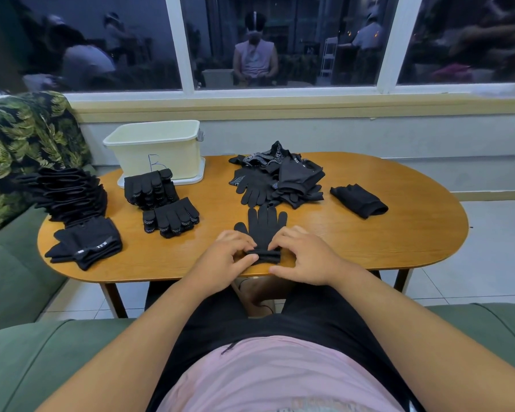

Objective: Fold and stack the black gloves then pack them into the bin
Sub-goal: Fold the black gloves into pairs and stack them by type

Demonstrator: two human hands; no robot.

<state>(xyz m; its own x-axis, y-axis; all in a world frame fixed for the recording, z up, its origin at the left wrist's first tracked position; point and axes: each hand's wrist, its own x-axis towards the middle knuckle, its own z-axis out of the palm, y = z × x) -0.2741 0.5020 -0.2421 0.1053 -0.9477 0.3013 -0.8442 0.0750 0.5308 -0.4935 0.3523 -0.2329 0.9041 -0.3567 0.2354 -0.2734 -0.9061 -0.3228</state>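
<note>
Pinching the turned-over cuff of a black glove (263,227), the left grip (231,257) and the right grip (305,258) both close on that cuff, one at each end, with their fingers curled over the fold. This glove lies flat at the near edge of the wooden desk (369,248), its fingers spread and pointing to the far side. At the far left of the desk stands the cream bin (180,157), with a single letter "B" drawn by hand in dark pen on its near wall. Just in front of the bin sit two stacks of folded gloves with white grip dots, a taller stack (150,188) and a lower stack (171,218) nearer. Along the left edge a long leaning stack (69,194) runs down to a near-left stack (87,245), whose top cuff carries small white lettering too small to read with certainty. A loose pile of unfolded gloves (277,179) lies far of centre, some with white print on the cuffs that is not legible. One folded glove (359,201) rests alone to the right.
</note>
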